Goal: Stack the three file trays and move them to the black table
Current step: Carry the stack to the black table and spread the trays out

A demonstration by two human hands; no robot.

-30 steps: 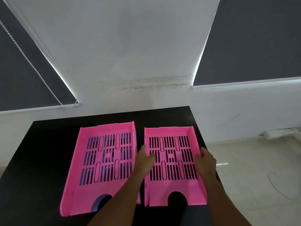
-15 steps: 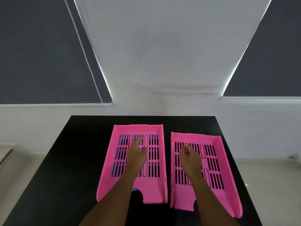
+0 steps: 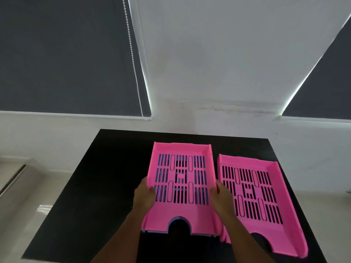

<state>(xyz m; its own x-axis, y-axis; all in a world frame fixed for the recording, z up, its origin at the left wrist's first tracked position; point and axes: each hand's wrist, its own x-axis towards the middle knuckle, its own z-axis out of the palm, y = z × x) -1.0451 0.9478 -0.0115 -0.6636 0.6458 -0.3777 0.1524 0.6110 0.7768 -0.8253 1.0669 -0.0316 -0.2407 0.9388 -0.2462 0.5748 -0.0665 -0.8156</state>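
Observation:
Two pink slotted file trays lie side by side on the black table. The left pink tray sits on a blue tray, whose edge shows under its front rim and through its slots. My left hand grips the left pink tray's left wall. My right hand grips that tray's right wall, in the gap between the two pink trays. The right pink tray lies alone on the table, angled slightly, with no hand on it.
A white wall and two dark roller blinds rise behind the table. A bead chain hangs from the left blind. Pale floor lies to the left of the table and the table's right edge runs close past the right tray.
Both hands left the right tray, passed over the tray floors, and now hold the side walls of the left pink tray. The view has swung to the left.

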